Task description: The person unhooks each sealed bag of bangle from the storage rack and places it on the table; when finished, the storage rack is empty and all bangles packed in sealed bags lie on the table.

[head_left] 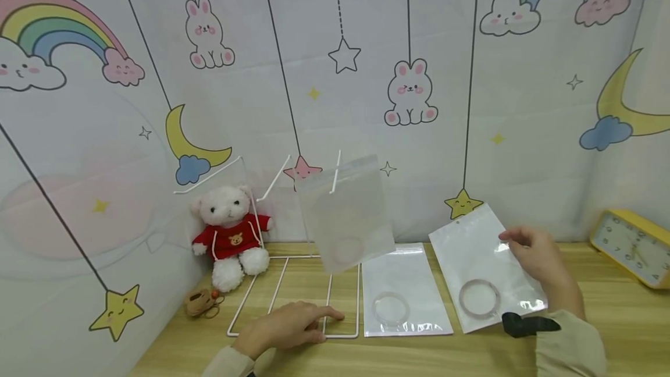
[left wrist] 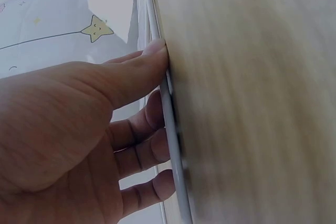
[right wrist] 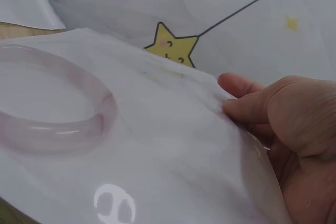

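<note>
My right hand pinches the side edge of a clear plastic bag, which is tilted up off the table. A pale pink bangle lies inside this bag. To its left, a second bag with a bangle lies flat. My left hand rests on the base of a white wire rack, its index finger stretched out; in the left wrist view the thumb touches the bar. From one of the rack's hooks hangs another bag holding a bangle.
A white teddy bear in a red sweater sits behind the rack at left. Near its feet lies a small brown trinket. A yellow clock stands at the far right. A printed cloth wall closes off the back.
</note>
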`<action>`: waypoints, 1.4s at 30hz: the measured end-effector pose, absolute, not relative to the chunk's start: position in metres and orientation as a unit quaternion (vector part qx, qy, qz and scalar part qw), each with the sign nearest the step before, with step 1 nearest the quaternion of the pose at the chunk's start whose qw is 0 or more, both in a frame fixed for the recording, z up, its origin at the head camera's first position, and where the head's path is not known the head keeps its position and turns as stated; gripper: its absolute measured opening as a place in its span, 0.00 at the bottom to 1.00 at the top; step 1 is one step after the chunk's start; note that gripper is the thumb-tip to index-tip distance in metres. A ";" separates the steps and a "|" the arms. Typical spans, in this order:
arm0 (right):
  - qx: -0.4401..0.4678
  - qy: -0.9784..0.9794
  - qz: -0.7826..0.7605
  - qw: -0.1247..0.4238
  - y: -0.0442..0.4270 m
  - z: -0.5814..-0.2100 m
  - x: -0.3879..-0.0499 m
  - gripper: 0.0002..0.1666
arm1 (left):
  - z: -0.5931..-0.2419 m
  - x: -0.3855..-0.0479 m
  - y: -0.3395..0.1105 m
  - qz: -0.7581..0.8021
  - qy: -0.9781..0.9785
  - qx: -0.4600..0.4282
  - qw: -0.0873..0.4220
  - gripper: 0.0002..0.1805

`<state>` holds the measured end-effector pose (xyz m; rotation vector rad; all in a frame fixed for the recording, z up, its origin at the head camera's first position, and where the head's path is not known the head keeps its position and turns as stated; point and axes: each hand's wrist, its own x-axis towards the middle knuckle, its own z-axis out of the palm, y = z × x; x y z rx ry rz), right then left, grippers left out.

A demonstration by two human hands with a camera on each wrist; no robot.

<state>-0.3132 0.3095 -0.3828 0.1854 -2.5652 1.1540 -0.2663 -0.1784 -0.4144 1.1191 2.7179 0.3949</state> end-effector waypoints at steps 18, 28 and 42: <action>0.028 -0.917 0.391 0.078 0.319 -0.405 -0.319 0.15 | -0.413 -0.264 -0.179 0.133 0.907 0.391 0.079 0.22; -0.004 -0.919 0.391 0.044 0.321 -0.396 -0.316 0.17 | -0.415 -0.266 -0.179 0.128 0.912 0.380 0.082 0.22; 0.054 -0.934 0.320 0.149 0.294 -0.356 -0.307 0.14 | -0.415 -0.265 -0.178 0.128 0.914 0.378 0.077 0.22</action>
